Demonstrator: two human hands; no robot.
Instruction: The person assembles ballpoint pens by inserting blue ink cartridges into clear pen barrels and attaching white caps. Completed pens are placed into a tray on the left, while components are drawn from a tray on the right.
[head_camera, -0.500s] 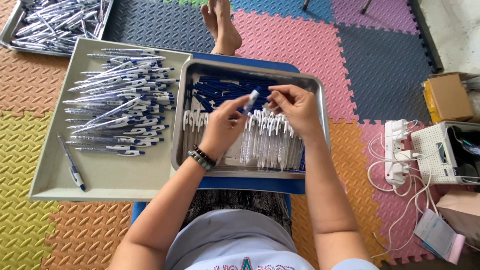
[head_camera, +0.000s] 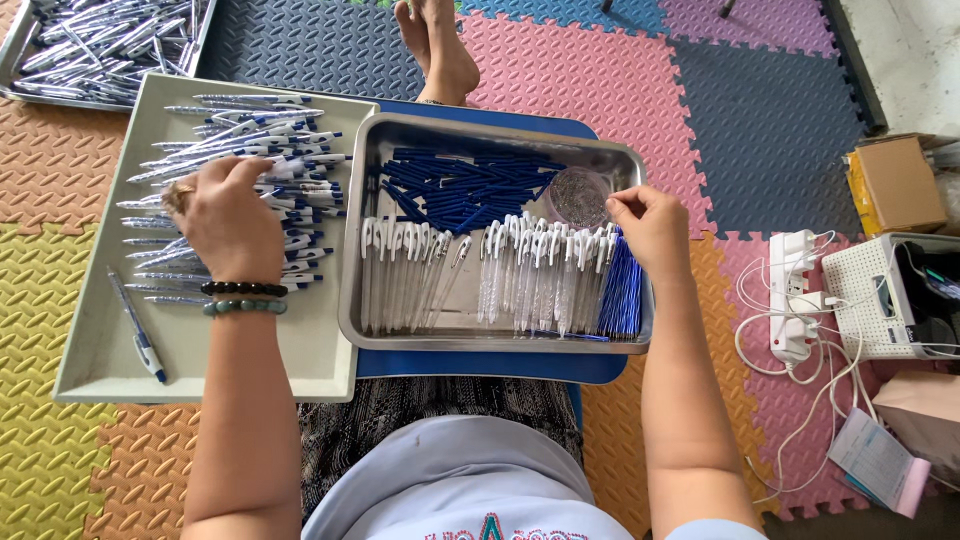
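Note:
My left hand (head_camera: 225, 215) lies palm down on a pile of assembled white-and-blue pens (head_camera: 285, 150) in the flat grey tray (head_camera: 200, 365). Its curled fingers hide whatever is under them. My right hand (head_camera: 650, 225) is at the right side of the steel tray (head_camera: 480, 340). Its fingertips are pinched together beside a small round dish of springs (head_camera: 578, 195) and above a stack of blue refills (head_camera: 620, 290). I cannot make out anything between them. Clear pen barrels (head_camera: 450, 275) lie in a row across the steel tray, with blue pen parts (head_camera: 460, 180) heaped behind them.
A single pen (head_camera: 135, 325) lies apart on the grey tray. Another tray of pens (head_camera: 95, 45) sits at the far left. A bare foot (head_camera: 440, 50) rests beyond the trays. A power strip (head_camera: 795, 290), cables, a white device (head_camera: 880, 295) and a cardboard box (head_camera: 900, 180) stand at the right.
My left hand has swung from the steel tray's middle out to the pen pile on the left. My right hand has moved right, to the spring dish. The hands no longer meet.

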